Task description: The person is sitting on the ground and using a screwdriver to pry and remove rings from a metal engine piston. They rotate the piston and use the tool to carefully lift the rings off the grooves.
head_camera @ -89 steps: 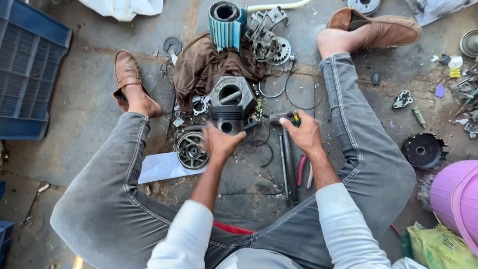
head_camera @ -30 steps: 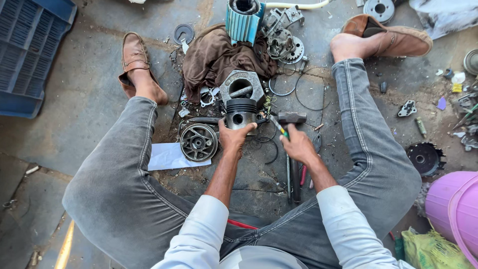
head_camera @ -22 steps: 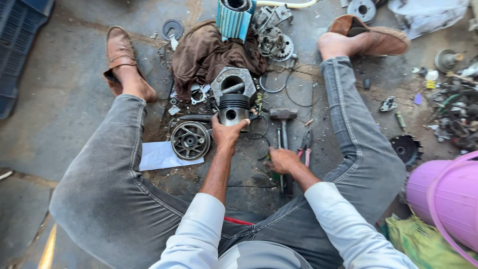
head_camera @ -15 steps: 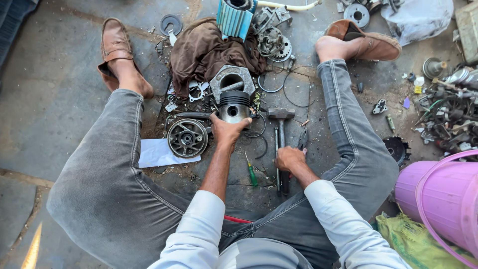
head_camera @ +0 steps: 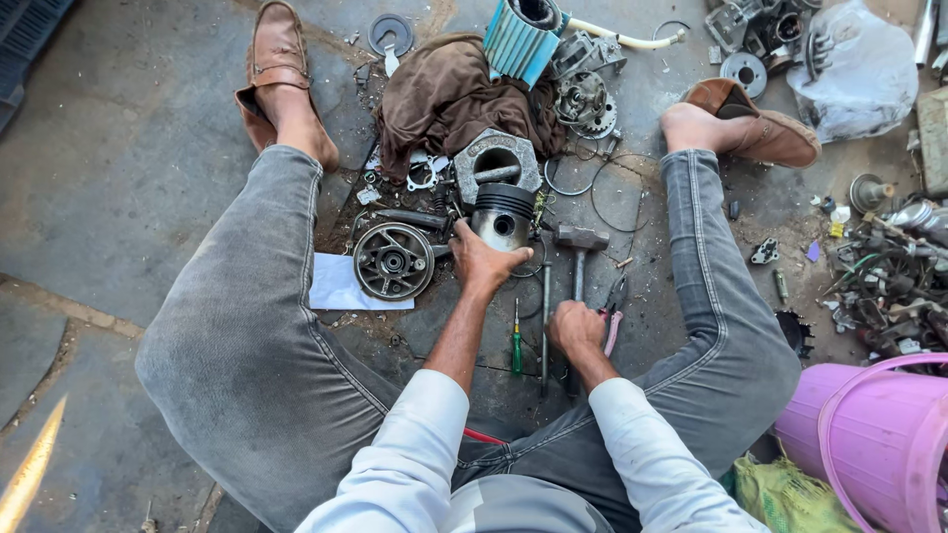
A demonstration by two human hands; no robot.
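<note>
Down on the concrete floor (head_camera: pixel 118 197), between the person's spread legs, the left hand (head_camera: pixel 481 265) is wrapped around the near side of a piston (head_camera: pixel 502 215), a short metal cylinder with dark ring grooves near its top. The piston lies on its side with its open end facing the camera, and its far end touches a grey metal block (head_camera: pixel 497 161) with a round bore. The fingers curl narrow around the piston's lower wall.

The right hand (head_camera: pixel 576 329) is closed over the handle of a hammer (head_camera: pixel 581 240), whose head lies on the floor just right of the piston, apart from it. The handle runs from the head back toward the person. A green-handled screwdriver (head_camera: pixel 515 345) lies just left of that hand, beside a long thin metal rod (head_camera: pixel 545 316), and pliers with pink grips (head_camera: pixel 614 314) lie just to its right.

Left of the piston sits a round spoked metal wheel (head_camera: pixel 394 261), resting partly on a white sheet of paper (head_camera: pixel 341 286). Beyond the block lies a brown cloth (head_camera: pixel 444 94), with a ribbed blue cylinder (head_camera: pixel 521 41) at its far right edge. A purple plastic bucket (head_camera: pixel 879 434) stands at the lower right, well apart from the hands.
</note>
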